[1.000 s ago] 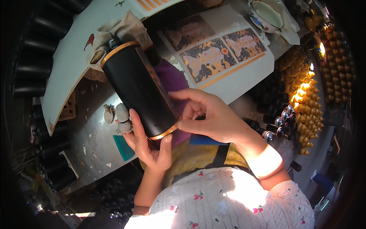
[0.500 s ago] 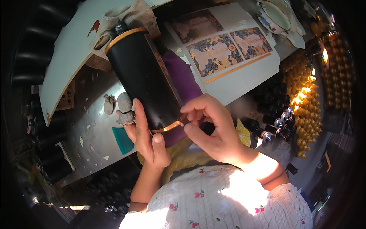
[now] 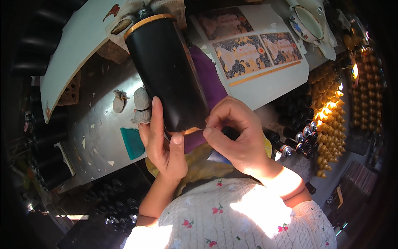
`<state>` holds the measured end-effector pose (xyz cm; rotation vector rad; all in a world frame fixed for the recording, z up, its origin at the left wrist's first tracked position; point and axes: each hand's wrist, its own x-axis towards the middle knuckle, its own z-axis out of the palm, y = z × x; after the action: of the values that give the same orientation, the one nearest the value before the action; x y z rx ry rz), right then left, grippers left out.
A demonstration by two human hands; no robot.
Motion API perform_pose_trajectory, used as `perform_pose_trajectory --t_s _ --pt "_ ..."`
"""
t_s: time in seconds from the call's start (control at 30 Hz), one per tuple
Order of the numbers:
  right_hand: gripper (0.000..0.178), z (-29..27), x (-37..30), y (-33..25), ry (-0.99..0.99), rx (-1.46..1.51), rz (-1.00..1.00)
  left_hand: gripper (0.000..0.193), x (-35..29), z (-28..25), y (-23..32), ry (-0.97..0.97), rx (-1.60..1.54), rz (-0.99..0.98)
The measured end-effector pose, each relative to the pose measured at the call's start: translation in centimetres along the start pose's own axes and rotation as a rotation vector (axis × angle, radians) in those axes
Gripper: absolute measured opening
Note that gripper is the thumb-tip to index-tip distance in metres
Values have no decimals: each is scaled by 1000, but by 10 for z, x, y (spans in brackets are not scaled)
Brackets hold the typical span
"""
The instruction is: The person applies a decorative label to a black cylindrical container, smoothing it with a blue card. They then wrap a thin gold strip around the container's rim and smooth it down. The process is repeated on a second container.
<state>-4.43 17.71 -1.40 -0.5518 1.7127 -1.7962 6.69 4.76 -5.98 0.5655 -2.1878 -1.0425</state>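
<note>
Black cylinder (image 3: 168, 70), near end (image 3: 186, 118) between left fingers (image 3: 157, 118) and right fingers (image 3: 219, 139).

Workshop: massed golden parts (image 3: 331, 124), printed sheet (image 3: 244, 56)

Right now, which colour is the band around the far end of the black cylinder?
The band on the black cylinder is gold-orange, seen in the head view.
</note>
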Motion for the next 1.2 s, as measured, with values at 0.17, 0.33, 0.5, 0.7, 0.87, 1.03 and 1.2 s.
perform_pose_trajectory --t_s 0.17,0.33,0.5,0.7,0.87,1.03,1.2 --pt "11 -1 1 0 25 38 73 68 1 0 4 13 -23 -37" --pt "11 -1 5 -2 44 17 121 68 2 7 -4 75 -106 40" --pt "11 -2 6 1 51 -1 116 68 2 2 5 19 -168 -54" --pt "13 -1 5 5 49 -15 77 68 0 0 7 -1 -209 -109" --pt "23 1 5 10 127 28 16 65 0 0 7 9 -141 -94" --pt "26 7 4 11 91 -58 -10 63 2 3 6 35 -62 -45" --pt "26 2 6 14 106 34 25 62 2 5 6 55 -102 -31"
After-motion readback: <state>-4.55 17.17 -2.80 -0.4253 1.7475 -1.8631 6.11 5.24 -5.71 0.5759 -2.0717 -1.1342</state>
